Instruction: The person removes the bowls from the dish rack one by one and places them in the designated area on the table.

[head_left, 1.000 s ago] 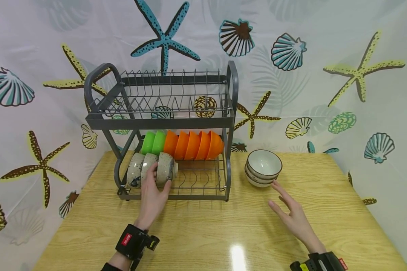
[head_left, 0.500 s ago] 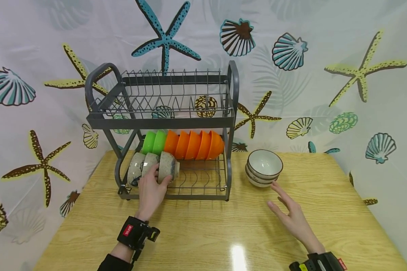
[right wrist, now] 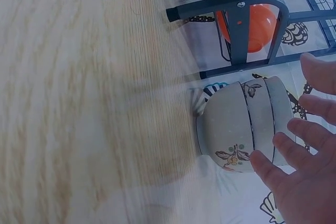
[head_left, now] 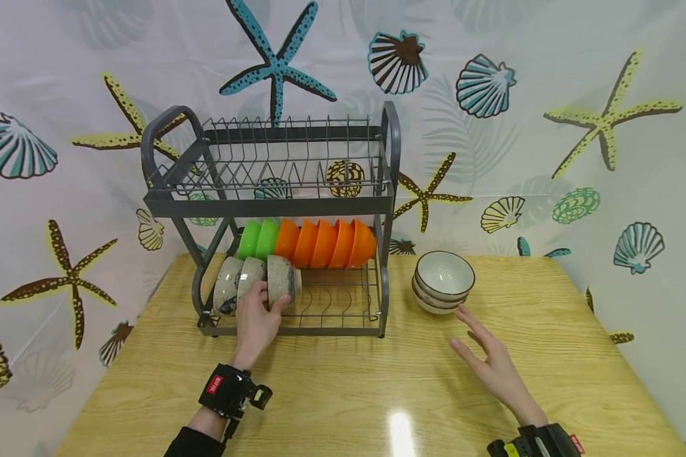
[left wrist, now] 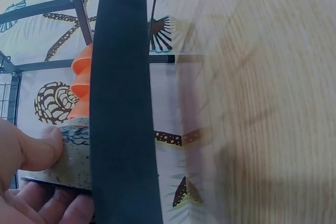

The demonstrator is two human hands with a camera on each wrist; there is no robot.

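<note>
My left hand (head_left: 256, 327) grips a speckled grey bowl (head_left: 280, 279) standing on its side in the dish rack's lower tier. In the left wrist view, the thumb (left wrist: 44, 148) lies on the bowl's outer wall and the fingers curl at its dark rim. Two more speckled bowls (head_left: 227, 285) stand on edge just left of it. My right hand (head_left: 494, 362) is held with fingers spread, fingertips close to a stack of white bowls (head_left: 446, 279) with brown rims. The right wrist view shows leaf and flower prints on these stacked bowls (right wrist: 226, 124).
The grey two-tier dish rack (head_left: 271, 207) stands at the back left of the wooden table (head_left: 343, 393). Behind the speckled bowls is a row of green bowls (head_left: 249, 240) and orange bowls (head_left: 326, 244). A printed cloth (head_left: 509, 158) hangs behind.
The gripped speckled bowl has shifted slightly up and to the right, and my left thumb has moved higher along it. My right hand stays almost still beside the white stack.
</note>
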